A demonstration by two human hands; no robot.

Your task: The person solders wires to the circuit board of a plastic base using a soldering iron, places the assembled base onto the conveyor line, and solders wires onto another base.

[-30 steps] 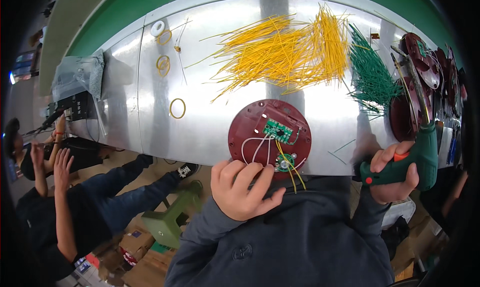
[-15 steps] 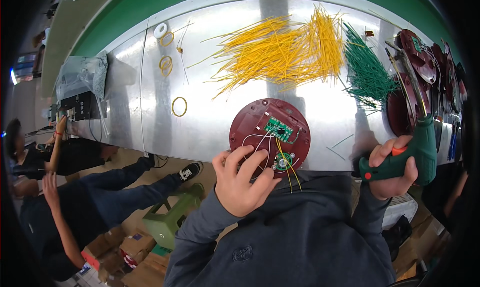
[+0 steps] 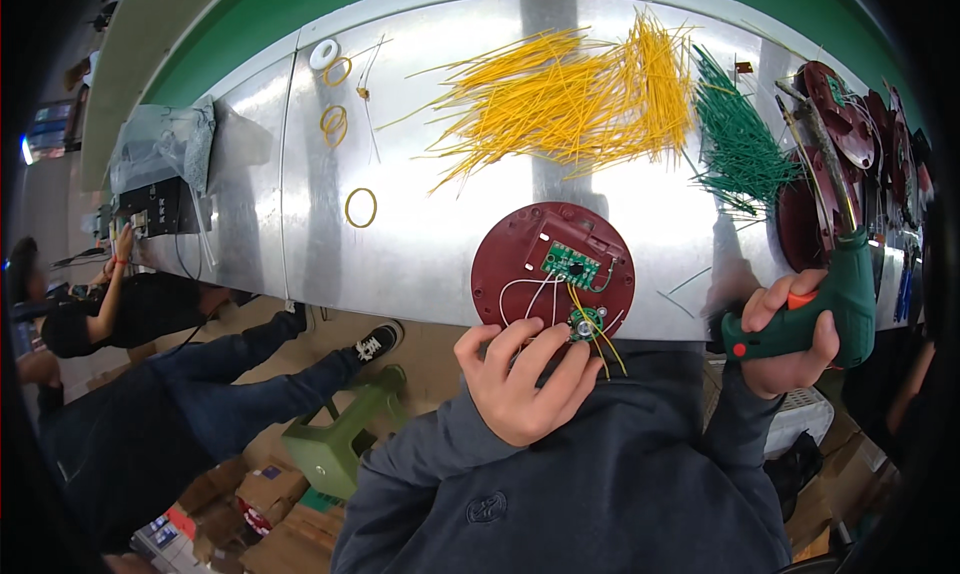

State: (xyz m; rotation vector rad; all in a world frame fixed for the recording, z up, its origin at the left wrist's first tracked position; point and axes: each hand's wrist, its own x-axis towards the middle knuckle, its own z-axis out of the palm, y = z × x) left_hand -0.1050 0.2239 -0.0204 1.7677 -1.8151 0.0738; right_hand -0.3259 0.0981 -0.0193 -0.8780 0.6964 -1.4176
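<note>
My left hand [image 3: 527, 386] is curled over the near edge of a round maroon plastic housing [image 3: 505, 254], fingertips beside its white wires. Set in the housing are a green circuit board [image 3: 572, 264] and, nearer me, a small round green part with a shiny centre [image 3: 586, 325]. Two yellow wires [image 3: 601, 345] run from the board past the near edge. My right hand [image 3: 785, 339] is closed round the handle of a green soldering gun [image 3: 851, 299] with an orange trigger. Its long metal tip points away from me, over other maroon housings at the right.
A heap of yellow wires [image 3: 570, 104] and a bunch of green wires [image 3: 740, 139] lie on the metal table [image 3: 400, 264]. Yellow rings [image 3: 360, 208] and a white roll [image 3: 324, 54] are farther left. More maroon housings [image 3: 845, 124] stand far right. People work at left near a green stool [image 3: 335, 444].
The maroon housing has shifted slightly right and turned a little, with my left hand moving right along with it. My right hand and the soldering gun have hardly moved.
</note>
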